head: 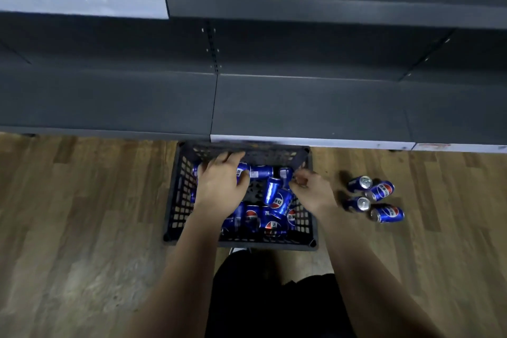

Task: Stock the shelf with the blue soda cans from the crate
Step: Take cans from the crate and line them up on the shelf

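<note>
A dark plastic crate [175, 208] stands on the wood floor below the dark grey shelf [301, 107]. Several blue soda cans [277, 200] lie jumbled inside it. My left hand [219, 181] reaches into the crate's far left part, its fingers curled over a blue can [242, 170] lying on its side. My right hand [310, 189] hovers over the crate's far right corner with fingers curled; a can [285, 173] lies at its fingertips, and I cannot tell whether it is held.
Several blue cans [375, 197] lie on the floor right of the crate. The lower shelf board carries nothing, and an upper shelf [329, 8] overhangs it. My dark-clothed legs [274, 296] are just behind the crate.
</note>
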Action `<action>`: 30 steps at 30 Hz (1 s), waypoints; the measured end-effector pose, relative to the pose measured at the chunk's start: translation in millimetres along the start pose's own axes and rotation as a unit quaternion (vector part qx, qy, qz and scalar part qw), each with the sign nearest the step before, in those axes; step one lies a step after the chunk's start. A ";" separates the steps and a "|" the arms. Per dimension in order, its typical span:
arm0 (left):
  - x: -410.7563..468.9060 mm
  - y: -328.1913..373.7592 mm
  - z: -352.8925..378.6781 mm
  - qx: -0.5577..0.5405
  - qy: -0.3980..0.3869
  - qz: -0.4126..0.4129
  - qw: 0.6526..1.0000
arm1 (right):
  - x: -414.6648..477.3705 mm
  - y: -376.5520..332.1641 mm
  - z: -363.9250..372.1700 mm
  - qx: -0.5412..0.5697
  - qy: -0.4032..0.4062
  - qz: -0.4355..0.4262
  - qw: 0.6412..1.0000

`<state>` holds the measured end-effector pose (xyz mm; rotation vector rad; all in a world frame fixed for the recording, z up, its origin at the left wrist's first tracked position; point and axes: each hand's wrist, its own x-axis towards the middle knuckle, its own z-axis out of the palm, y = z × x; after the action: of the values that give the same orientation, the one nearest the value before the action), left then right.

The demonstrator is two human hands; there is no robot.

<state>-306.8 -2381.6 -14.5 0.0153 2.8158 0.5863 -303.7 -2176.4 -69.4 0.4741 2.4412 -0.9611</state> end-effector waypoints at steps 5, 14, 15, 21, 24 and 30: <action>27.5 -43.6 87.2 0.009 -0.008 -0.004 1.000 | 63.5 59.3 70.6 0.027 -0.027 0.038 0.999; 58.3 -112.2 201.1 0.008 -0.005 -0.014 1.000 | 140.0 143.9 169.5 0.014 -0.017 0.093 0.995; 60.5 -117.4 209.1 0.011 -0.002 -0.014 1.000 | 146.5 149.0 176.1 0.011 -0.014 0.104 0.994; 67.3 -133.9 231.8 0.002 0.016 -0.034 0.999 | 166.0 168.9 197.0 0.020 -0.021 0.172 0.985; 64.1 -133.8 227.9 -0.007 0.016 -0.035 0.999 | 162.0 171.9 196.8 0.014 -0.031 0.188 0.982; 64.1 -135.9 228.0 0.000 0.017 -0.032 0.999 | 169.9 180.6 209.5 0.029 -0.051 0.225 0.972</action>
<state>-303.8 -2413.3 -285.7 -0.0844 2.8378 0.5773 -296.8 -2174.4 -393.9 0.9266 2.0846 -0.8346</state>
